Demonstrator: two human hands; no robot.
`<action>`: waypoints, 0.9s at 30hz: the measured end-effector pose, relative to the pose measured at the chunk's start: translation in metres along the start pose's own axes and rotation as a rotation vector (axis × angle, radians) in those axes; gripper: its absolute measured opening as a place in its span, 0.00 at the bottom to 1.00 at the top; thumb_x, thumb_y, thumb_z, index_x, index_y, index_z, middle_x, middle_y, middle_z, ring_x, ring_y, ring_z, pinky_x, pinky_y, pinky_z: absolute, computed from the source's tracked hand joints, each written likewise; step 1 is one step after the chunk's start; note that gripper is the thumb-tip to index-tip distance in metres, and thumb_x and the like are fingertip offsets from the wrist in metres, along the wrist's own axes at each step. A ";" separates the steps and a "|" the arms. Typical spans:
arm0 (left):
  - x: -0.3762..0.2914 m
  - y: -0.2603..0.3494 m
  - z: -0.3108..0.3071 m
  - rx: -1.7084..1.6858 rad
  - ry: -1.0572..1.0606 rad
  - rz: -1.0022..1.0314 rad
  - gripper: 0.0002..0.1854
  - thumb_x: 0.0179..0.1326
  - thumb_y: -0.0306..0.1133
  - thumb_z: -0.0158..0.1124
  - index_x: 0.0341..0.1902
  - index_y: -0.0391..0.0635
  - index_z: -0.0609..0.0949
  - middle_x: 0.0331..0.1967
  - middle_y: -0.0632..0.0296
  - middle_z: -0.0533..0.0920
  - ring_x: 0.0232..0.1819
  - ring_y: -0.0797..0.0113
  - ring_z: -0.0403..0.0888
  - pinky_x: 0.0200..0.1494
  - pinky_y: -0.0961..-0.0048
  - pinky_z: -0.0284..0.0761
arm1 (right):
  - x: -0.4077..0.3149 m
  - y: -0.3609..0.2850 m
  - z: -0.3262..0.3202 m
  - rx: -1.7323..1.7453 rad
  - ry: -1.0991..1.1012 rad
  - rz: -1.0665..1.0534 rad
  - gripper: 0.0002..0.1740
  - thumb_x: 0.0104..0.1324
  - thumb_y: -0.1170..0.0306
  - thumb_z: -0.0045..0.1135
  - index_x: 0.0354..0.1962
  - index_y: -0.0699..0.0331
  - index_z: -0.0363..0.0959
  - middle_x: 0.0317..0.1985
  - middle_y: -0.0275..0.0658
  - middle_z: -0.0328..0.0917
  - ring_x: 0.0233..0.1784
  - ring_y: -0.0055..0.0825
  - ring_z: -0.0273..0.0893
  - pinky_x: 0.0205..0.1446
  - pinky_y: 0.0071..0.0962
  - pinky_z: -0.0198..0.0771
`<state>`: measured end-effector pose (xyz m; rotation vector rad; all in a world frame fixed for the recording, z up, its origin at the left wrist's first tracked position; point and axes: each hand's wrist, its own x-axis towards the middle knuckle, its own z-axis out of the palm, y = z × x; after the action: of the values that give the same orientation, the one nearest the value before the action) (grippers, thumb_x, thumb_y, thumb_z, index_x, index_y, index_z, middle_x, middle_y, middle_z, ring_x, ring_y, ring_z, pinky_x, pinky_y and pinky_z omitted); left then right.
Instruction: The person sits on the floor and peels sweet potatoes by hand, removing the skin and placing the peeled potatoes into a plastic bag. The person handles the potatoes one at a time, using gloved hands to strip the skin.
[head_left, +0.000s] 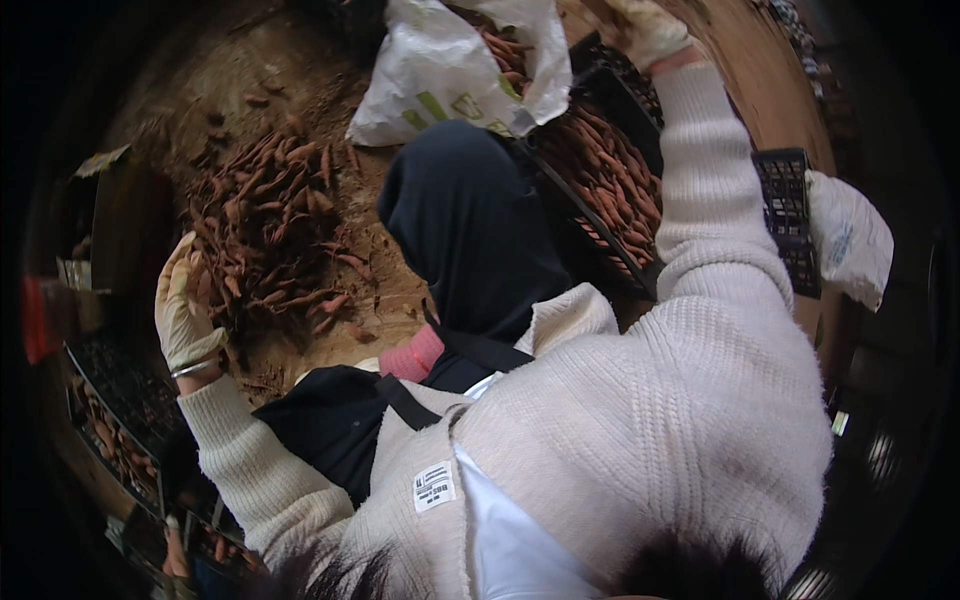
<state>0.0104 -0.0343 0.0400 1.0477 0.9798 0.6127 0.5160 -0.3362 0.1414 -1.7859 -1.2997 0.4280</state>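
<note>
My left hand (186, 304), in a pale glove with a bracelet at the wrist, is at the left edge of a heap of sweet potatoes (266, 217) on the soil-covered floor. Its fingers are extended and slightly curved, with nothing visible in them. At the top right, my right hand (654, 34), also gloved, is stretched out past a black plastic crate (592, 225). Blur and the picture's edge hide its fingers. Sweet potatoes (600, 176) fill the crate beside my knee. More show in the mouth of a white plastic sack (442, 75) ahead of me.
A cardboard box (112, 225) stands left of the heap. Below it are black crates (112, 427) with sweet potatoes. Another black crate (787, 217) and a white bag (851, 232) are at far right. A person's hand (175, 551) shows at lower left.
</note>
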 end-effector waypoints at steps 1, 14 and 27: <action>0.006 -0.008 -0.004 -0.020 -0.022 -0.011 0.14 0.67 0.37 0.56 0.53 0.47 0.77 0.51 0.68 0.79 0.50 0.80 0.76 0.53 0.82 0.69 | -0.017 0.032 -0.010 0.444 0.216 0.380 0.17 0.68 0.56 0.53 0.50 0.52 0.75 0.42 0.23 0.79 0.36 0.10 0.70 0.31 0.10 0.63; 0.030 -0.030 -0.011 0.060 0.132 -0.138 0.14 0.64 0.37 0.61 0.52 0.50 0.79 0.50 0.72 0.79 0.48 0.79 0.75 0.51 0.81 0.69 | -0.149 0.223 0.067 0.495 0.298 1.290 0.13 0.59 0.54 0.64 0.28 0.53 0.76 0.18 0.22 0.72 0.16 0.14 0.65 0.20 0.16 0.57; 0.021 -0.036 -0.006 0.087 0.077 -0.122 0.16 0.65 0.36 0.59 0.54 0.44 0.77 0.51 0.66 0.78 0.50 0.75 0.75 0.54 0.78 0.70 | -0.117 0.225 0.104 0.084 0.128 1.450 0.31 0.59 0.52 0.59 0.55 0.57 0.65 0.49 0.37 0.74 0.48 0.32 0.71 0.54 0.31 0.61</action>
<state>0.0141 -0.0295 -0.0019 1.0390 1.1374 0.5163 0.5315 -0.4147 -0.1211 -2.3578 0.3172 1.0579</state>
